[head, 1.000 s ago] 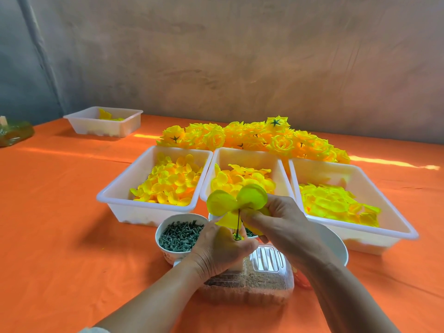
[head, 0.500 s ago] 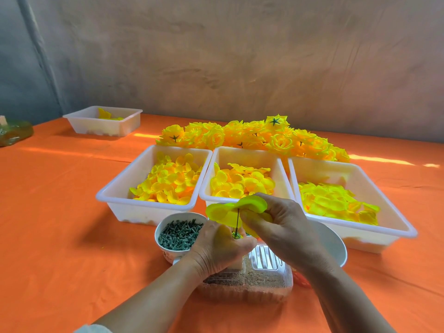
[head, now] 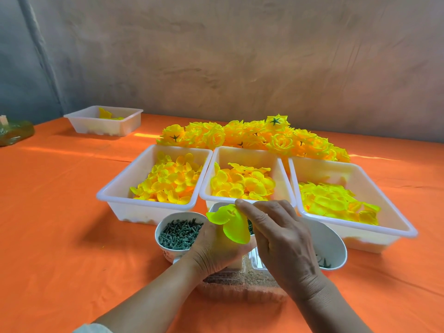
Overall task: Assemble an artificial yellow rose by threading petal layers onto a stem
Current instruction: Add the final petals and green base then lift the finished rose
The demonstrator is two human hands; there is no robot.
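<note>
A yellow-green petal layer sits on top of my left hand, which is curled round the stem; the stem itself is hidden under the petals. My right hand lies over the layer from the right, its fingertips pressing the petals at their top. Three white trays hold loose yellow petals: left tray, middle tray and right tray. A bowl of dark green stem pieces stands just left of my left hand.
A heap of finished yellow roses lies behind the trays. A white bowl with a few green calyx pieces stands under my right hand. A clear lidded box lies below my hands. A small white tray stands at the far left on the orange tablecloth.
The petal layer has slid down the stem onto my left hand, and the green stem no longer shows. My right hand has moved over the petals and presses them down.
</note>
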